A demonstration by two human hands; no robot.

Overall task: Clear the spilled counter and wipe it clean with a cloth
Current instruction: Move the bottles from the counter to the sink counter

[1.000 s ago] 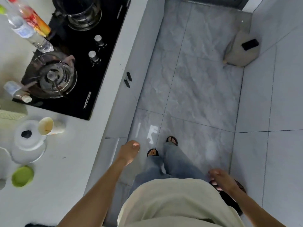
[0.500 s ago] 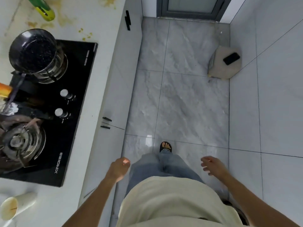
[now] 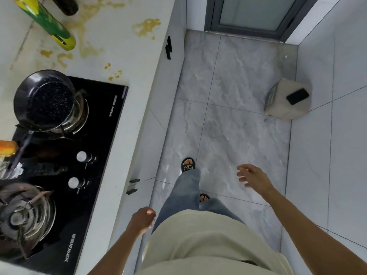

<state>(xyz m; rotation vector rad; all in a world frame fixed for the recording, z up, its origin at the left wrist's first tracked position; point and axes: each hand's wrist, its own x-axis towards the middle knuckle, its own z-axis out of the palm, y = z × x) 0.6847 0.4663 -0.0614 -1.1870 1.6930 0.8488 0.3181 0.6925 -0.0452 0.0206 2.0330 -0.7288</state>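
The white counter [image 3: 129,56] runs along the left, smeared with yellow-brown spill stains [image 3: 147,28] beyond the stove. A green and yellow bottle [image 3: 52,26] lies tipped over among the stains, beside a dark object [image 3: 65,4] at the top edge. My left hand [image 3: 144,219] hangs by the cabinet front below the counter edge, fingers loosely curled, holding nothing. My right hand [image 3: 253,176] is out over the floor, fingers spread, empty. No cloth is in view.
A black glass gas stove [image 3: 95,155] carries a black pot [image 3: 44,102] on the far burner; the near burner [image 3: 21,217] is bare. An orange-capped bottle [image 3: 7,149] sits at the left edge. On the grey tile floor stands a beige bin [image 3: 286,108]; a door [image 3: 256,12] is ahead.
I have stepped forward along the counter; the stained area and tipped bottle came into view, while the cups and lids near the stove dropped out of frame. Both hands stay empty.
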